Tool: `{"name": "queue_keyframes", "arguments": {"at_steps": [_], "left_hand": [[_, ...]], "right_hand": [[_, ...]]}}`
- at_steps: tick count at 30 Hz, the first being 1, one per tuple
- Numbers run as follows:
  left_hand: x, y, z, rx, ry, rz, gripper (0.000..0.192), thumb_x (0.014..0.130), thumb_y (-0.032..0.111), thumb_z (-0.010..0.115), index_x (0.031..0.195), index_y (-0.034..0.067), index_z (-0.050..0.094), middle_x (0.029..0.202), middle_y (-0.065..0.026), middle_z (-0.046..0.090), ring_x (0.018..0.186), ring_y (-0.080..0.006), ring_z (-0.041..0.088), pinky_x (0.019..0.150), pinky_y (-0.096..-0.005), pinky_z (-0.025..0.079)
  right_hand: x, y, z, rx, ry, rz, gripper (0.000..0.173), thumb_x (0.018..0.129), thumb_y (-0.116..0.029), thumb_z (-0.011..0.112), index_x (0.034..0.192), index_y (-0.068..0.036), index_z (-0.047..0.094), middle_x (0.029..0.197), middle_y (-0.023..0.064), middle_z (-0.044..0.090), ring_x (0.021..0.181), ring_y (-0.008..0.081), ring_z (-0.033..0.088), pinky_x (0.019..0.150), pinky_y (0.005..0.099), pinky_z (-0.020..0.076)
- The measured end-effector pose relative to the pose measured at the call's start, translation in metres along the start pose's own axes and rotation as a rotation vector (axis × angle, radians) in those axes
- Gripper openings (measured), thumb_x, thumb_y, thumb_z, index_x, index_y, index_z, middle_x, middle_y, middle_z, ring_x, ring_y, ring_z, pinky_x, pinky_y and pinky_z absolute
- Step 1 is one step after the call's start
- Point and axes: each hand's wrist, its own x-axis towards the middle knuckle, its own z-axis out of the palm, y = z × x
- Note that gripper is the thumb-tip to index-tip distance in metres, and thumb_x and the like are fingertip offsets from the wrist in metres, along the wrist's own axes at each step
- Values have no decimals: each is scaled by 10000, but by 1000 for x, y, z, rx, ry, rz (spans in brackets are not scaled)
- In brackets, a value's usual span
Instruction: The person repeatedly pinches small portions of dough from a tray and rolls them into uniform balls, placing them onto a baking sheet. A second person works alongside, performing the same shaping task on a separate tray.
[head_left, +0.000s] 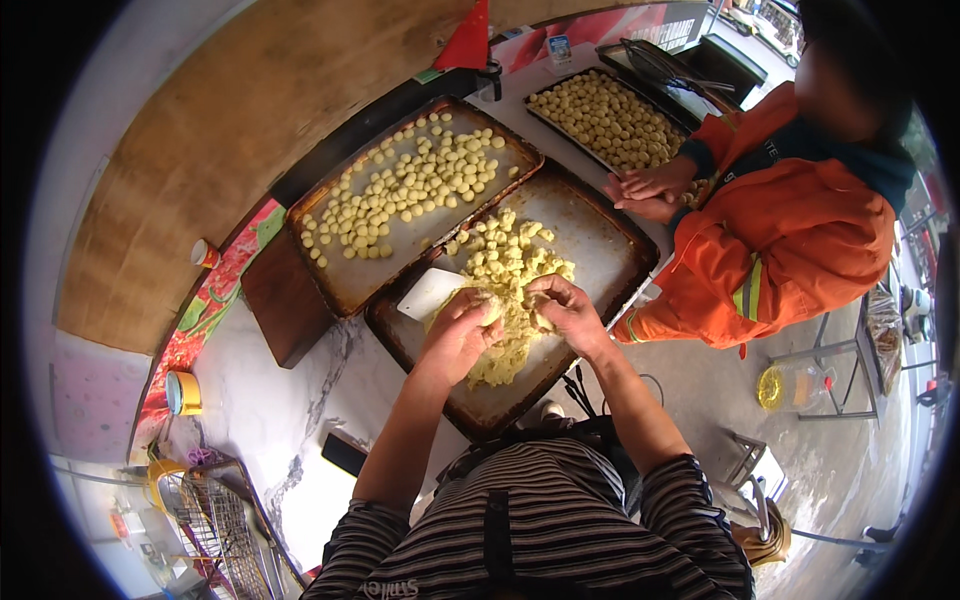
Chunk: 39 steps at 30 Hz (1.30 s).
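My left hand (460, 330) holds a lump of pale yellow dough (491, 309) between thumb and fingers. Across from it, my right hand (568, 313) pinches a smaller dough piece (541, 321). Both hands are over a worn metal baking tray (600, 217), where a flattened mass of dough (504, 364) lies below and many rough dough pieces (506, 251) are heaped beyond. A white dough scraper (430, 294) rests beside my left hand. Many round dough balls (409, 187) cover part of a second tray (307, 274), up and to the left.
At right, a person in orange workwear (787, 240) has palms together near a third, full tray (607, 116). A dark wooden block (285, 296), a phone-like dark object (344, 453), a yellow tape roll (184, 393) and a wire basket (217, 517) are on the left.
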Motion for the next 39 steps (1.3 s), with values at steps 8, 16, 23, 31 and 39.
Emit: {"name": "queue_keyframes", "arguments": {"at_steps": [8, 16, 23, 31, 39], "left_hand": [[-3, -2, 10, 281, 179, 50, 272, 907, 94, 586, 1160, 16, 525, 1001, -62, 596, 858, -134, 574, 708, -275, 465], [-8, -8, 18, 560, 241, 110, 109, 919, 152, 591, 961, 69, 535, 754, 15, 538, 588, -70, 481, 546, -223, 372], [-10, -2, 4, 115, 213, -56, 104, 873, 134, 612, 922, 97, 528, 755, 0, 524, 626, -103, 484, 594, -281, 407], [-14, 19, -49, 153, 279, 85, 92, 868, 30, 584, 956, 41, 562, 884, -94, 599, 668, -148, 531, 624, -283, 423], [-29, 5, -80, 968, 298, -43, 287, 807, 127, 687, 1035, -12, 581, 774, -27, 586, 644, -99, 521, 560, -265, 414]], "right_hand": [[-10, 6, 8, 66, -195, -67, 486, 882, -95, 654, 1317, -30, 449, 1254, 55, 504, 1016, 126, 542, 864, 267, 468], [-15, 15, 39, -205, -39, -183, 350, 879, -99, 647, 1197, -20, 523, 1050, 46, 585, 946, 87, 535, 817, 247, 474], [-12, 28, 30, 236, -72, 15, 256, 917, -108, 527, 1166, -51, 535, 1016, 22, 591, 897, 104, 566, 750, 267, 498], [26, 15, -10, 543, 185, 149, 345, 1001, -196, 411, 1269, 21, 405, 1251, 181, 488, 1084, 313, 565, 939, 361, 507], [-10, 58, -4, -701, 96, 195, 456, 889, -130, 579, 1310, 2, 464, 1136, 165, 600, 1121, 294, 563, 942, 376, 457]]}}
